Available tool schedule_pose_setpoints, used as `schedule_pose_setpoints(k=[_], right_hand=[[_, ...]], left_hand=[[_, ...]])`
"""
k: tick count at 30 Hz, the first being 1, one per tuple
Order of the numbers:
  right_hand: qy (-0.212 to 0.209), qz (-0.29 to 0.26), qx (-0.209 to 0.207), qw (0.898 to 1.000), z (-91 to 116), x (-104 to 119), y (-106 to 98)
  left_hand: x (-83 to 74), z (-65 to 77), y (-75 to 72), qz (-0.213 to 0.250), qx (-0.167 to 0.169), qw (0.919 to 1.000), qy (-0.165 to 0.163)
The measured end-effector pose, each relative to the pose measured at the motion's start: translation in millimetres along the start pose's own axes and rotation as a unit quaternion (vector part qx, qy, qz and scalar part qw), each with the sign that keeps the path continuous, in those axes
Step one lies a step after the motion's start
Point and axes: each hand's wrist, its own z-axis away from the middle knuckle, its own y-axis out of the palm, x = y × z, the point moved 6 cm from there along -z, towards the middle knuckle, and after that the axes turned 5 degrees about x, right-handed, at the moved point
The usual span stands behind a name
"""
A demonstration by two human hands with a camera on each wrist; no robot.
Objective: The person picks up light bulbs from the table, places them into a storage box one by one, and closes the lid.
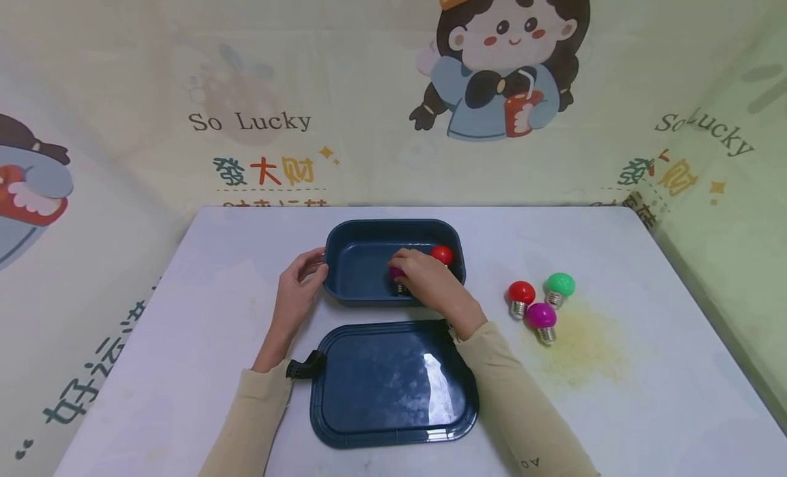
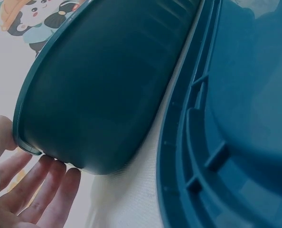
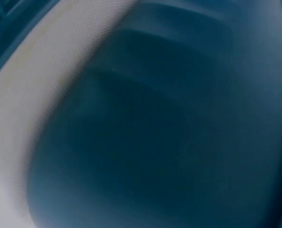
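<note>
A deep blue container (image 1: 356, 302) stands toward the back of the table. My left hand (image 1: 301, 279) rests fingertips and thumb against its left end; in the left wrist view the fingers (image 2: 43, 190) touch the end wall just below the rim. Inside the container, my right hand (image 1: 427, 275) holds a purple light bulb (image 1: 396, 273) by its round top, metal base downward, low over the floor. Fingers partly hide this bulb. A red bulb (image 1: 441, 254) lies at the container's right end, behind the hand. The right wrist view shows just the container's outer wall (image 3: 155, 142).
Nearer the front lies a flat blue lid (image 1: 393, 388), under the right forearm at one side. To the right, a red bulb (image 1: 521, 292), a green bulb (image 1: 560, 284) and a purple bulb (image 1: 542, 316) lie close together on the white table (image 1: 645, 395). Printed cloth hangs around the table.
</note>
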Motion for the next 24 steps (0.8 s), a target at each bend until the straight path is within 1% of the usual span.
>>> schedule_pose_setpoints(k=[4,9,13,18,24], right_hand=[[0.004,-0.002,0.010,1.000,-1,-1,1],[0.005,-0.001,0.011,1.000,-3,0,0],[0.006,-0.004,0.004,1.000,-1,1,-2],[0.004,-0.005,-0.004,1.000,6,3,-7],[-0.010,-0.002,-0.031,0.999,11,3,-21]], left_hand=[[0.5,-0.4,0.3,0.002,0.004,1.0000,-0.001],[-0.7,0.2,-1.4,-0.006,0.002,1.0000,-0.007],[-1.9,0.6,-1.1,-0.009,0.001,0.9999,-0.006],[-2.4,2.1,0.7,-0.007,0.003,0.9999,-0.008],[-7.7,2.2,-2.0,-0.012,0.001,0.9999,0.001]])
